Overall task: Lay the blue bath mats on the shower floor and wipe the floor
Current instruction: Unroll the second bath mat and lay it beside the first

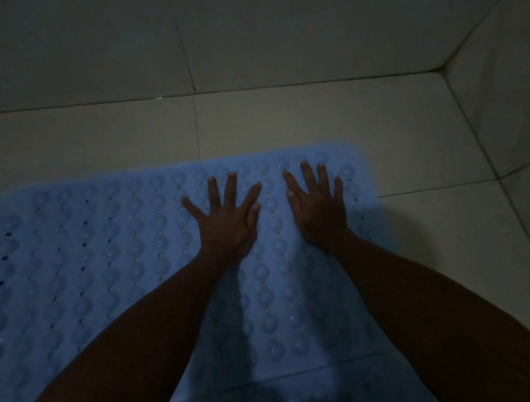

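Blue and studded with round suction cups, the bath mat (103,262) lies flat on the tiled shower floor (312,113), and we press both palms down on it. Our left hand (227,221) spreads its fingers wide; our right hand (320,208) sits just beside it, fingers straight and closer together. Neither grips anything. The mat's far edge runs just past our fingertips, bare tile beyond it. A second mat edge (296,399) shows dimly below our wrists.
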